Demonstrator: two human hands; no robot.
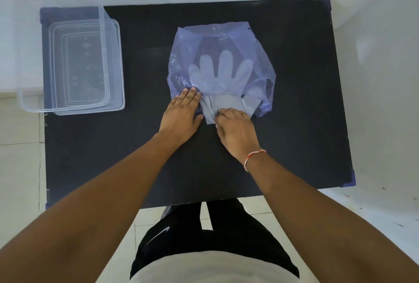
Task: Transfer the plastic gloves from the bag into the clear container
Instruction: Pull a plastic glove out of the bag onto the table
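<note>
A translucent bluish plastic bag (226, 40) lies flat at the middle of the black table (294, 101). Inside it a stack of clear plastic gloves (224, 69) shows through, fingers pointing away from me, cuffs sticking out of the bag's near opening. My left hand (181, 112) presses flat on the bag's near left corner. My right hand (235, 126) has its fingers curled on the glove cuffs at the opening. The clear container (63, 103) stands open at the table's left edge.
The container's clear lid (115, 65) lies under or beside it on the right. A pale wall runs behind the table and tiled floor shows at the left and near me. My legs stand at the table's front edge.
</note>
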